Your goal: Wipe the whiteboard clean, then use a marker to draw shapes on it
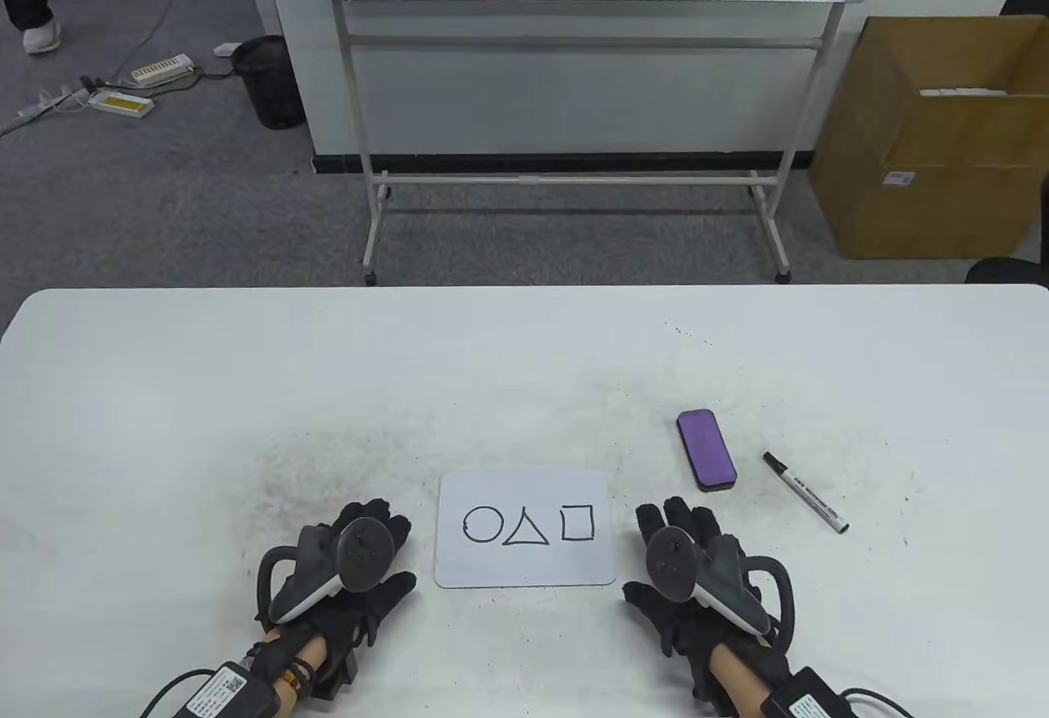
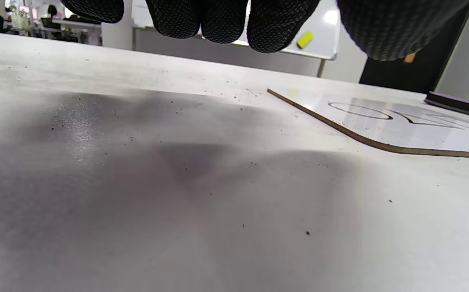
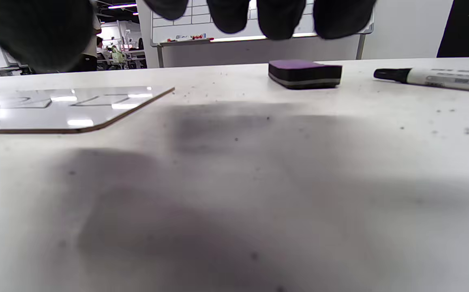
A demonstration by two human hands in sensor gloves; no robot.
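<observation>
Left hand (image 1: 348, 579): lying palm-down, fingers (image 2: 223, 20) extending forward, holding nothing.
Right hand (image 1: 697, 574): lying palm-down, fingers (image 3: 281, 18) spreading flat, holding nothing.

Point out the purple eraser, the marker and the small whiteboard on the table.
purple eraser (image 1: 706, 450), table view, middle of its purple top.
marker (image 1: 807, 493), table view, middle of its white barrel.
small whiteboard (image 1: 524, 570), table view, bare strip below the drawn shapes.
</observation>
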